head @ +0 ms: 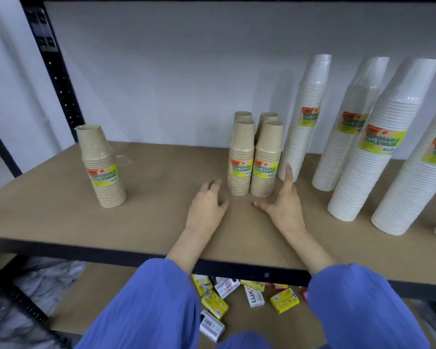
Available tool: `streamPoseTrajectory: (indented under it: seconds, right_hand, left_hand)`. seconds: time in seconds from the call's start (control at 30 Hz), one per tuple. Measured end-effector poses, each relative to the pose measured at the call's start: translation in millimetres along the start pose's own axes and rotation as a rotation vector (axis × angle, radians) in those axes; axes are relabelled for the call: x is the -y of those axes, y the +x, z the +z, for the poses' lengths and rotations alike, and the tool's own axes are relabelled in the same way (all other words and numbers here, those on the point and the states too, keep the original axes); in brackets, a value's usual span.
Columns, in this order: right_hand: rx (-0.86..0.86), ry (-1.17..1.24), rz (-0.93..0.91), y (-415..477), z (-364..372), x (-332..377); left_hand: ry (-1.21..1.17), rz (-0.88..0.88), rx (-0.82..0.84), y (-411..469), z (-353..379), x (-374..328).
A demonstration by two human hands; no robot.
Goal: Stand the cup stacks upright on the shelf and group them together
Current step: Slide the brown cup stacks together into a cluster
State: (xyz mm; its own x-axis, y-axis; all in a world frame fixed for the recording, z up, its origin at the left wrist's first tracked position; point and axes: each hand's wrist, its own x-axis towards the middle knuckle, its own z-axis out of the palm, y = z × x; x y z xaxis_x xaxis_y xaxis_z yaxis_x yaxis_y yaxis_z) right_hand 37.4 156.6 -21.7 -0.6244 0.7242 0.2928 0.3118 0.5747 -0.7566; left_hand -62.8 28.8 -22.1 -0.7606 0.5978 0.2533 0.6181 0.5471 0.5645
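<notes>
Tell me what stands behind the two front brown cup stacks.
Two more brown stacks, only their tops showing; the front pair hides the rest.

We see the scene through one wide-angle camera worn on the head, standing close before the shelf and facing forward and down across its board to the white back wall; the left hand and right hand sit mid-frame, blue sleeves fill the bottom edge, and the lower shelf shows beneath
</notes>
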Motion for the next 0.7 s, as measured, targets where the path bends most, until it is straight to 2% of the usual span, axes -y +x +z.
streamPoseTrajectory:
  seconds: [0.1, 0.27, 0.47, 0.7]
  right_hand:
    - [0.030, -0.082, -0.003, -19.6, -0.4, 4.0]
    - [0.133, -0.116, -0.133, -46.2, 20.9, 34.6]
    - [0.249, -0.010, -0.280, -55.6, 75.2, 92.5]
    - [0.341, 0.147, -0.386, -51.8, 143.6, 150.5]
  left_hand:
    - [0.104, -0.033, -0.043, -20.9, -21.5, 19.8]
    - [0.137, -0.131, -0.157, -51.8, -60.8, 58.2]
    - [0.184, -0.253, -0.228, -73.7, -93.0, 97.8]
    - [0.233, -0.308, -0.274, -92.4, -114.9, 141.1]
